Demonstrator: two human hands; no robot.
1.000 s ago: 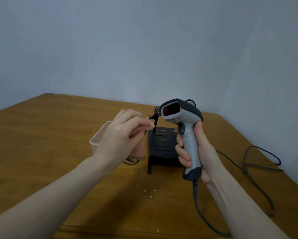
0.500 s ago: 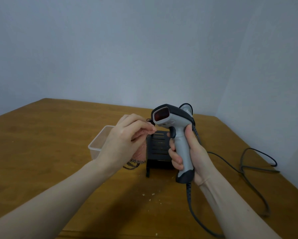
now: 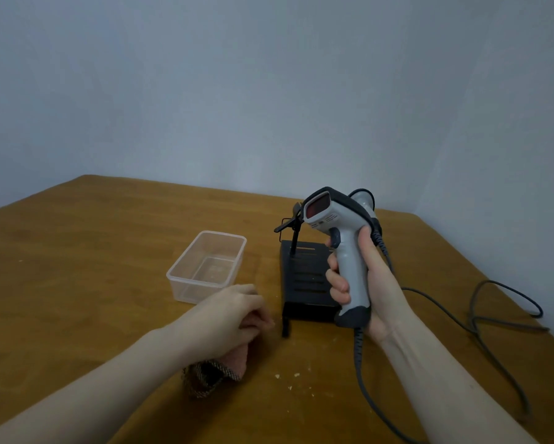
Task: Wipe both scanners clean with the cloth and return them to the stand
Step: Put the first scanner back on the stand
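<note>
Scanner (image 3: 339, 219), grey moulded plastic with a dark cap and red window, stands upright in the right hand (image 3: 362, 283), fingers wrapped round its handle, probably to aim it at the slotted black stand (image 3: 307, 283) behind. Left hand (image 3: 234, 315), lowered near the wooden table (image 3: 77, 251), clutches the soft, woven-edged cloth (image 3: 218, 370).
</note>
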